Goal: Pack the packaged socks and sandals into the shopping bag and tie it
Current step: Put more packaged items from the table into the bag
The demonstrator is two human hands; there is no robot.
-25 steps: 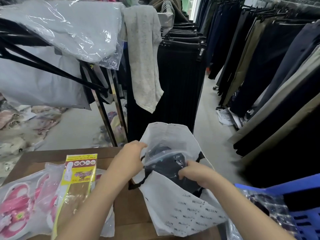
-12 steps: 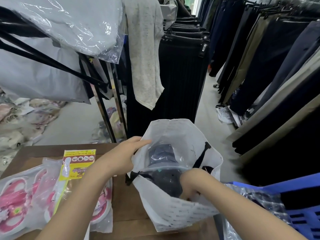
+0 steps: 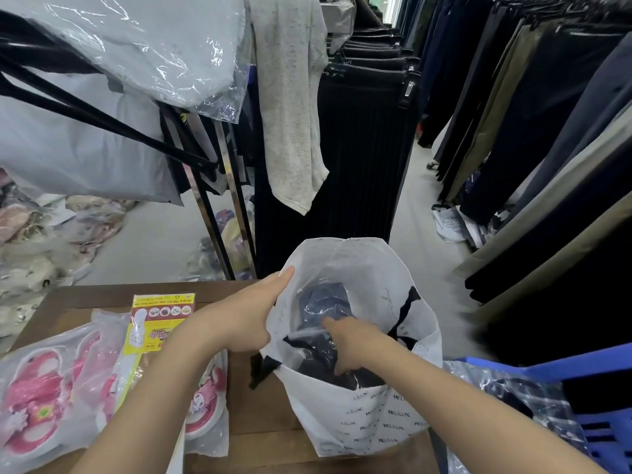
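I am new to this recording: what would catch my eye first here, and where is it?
A white shopping bag stands open at centre; the left hand grips its rim while the right hand reaches inside onto a dark wrapped packet. Left of it, on the table, lie pink sandals in clear plastic and a yellow sock packet.

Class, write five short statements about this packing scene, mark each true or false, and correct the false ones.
1. The left hand holds the shopping bag by its rim. True.
2. The right hand rests on the table. False: it is inside the bag, on a dark wrapped package.
3. The pink sandals are in the bag. False: they lie wrapped on the table.
4. A yellow-labelled packet lies outside the bag, to its left. True.
5. The bag is tied. False: its mouth stands open.
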